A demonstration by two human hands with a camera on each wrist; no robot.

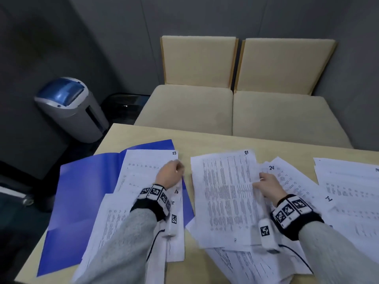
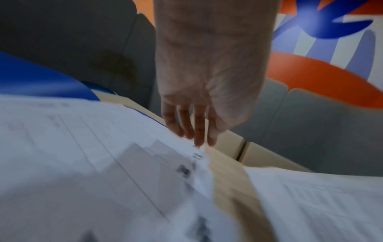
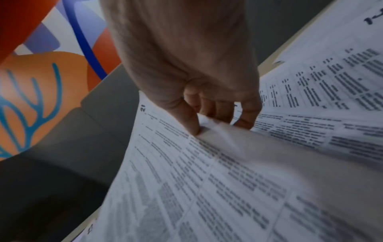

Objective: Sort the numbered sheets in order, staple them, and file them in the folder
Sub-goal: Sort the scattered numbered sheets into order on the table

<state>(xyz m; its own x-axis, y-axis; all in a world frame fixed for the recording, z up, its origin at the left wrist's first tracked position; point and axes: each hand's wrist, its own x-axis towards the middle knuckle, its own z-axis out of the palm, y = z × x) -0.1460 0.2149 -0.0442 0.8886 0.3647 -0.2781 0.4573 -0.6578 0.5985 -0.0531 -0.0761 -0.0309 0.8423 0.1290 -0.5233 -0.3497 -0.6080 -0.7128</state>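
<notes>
An open blue folder [image 1: 82, 191] [image 2: 41, 78] lies at the table's left. Sheet 23 [image 1: 143, 167] rests on it with other sheets overlapping below. My left hand [image 1: 171, 174] [image 2: 192, 131] has straight fingers touching that sheet's right edge; its thumb is hidden. Sheet 21 [image 1: 225, 191] [image 3: 186, 180] tops a pile in the middle. My right hand [image 1: 264, 184] [image 3: 207, 121] pinches its right edge, thumb on top and fingers curled beneath, lifting that edge. Sheet 24 [image 1: 287, 175] lies just right of the hand, and sheet 14 [image 1: 336, 203] [image 3: 331, 73] further right.
Another stack of sheets [image 1: 348, 177] sits at the far right of the wooden table [image 1: 127, 132]. Two beige chairs [image 1: 194, 111] stand behind the table. A grey bin with a blue lid [image 1: 69, 107] and a black wire basket [image 1: 123, 107] are on the floor at left.
</notes>
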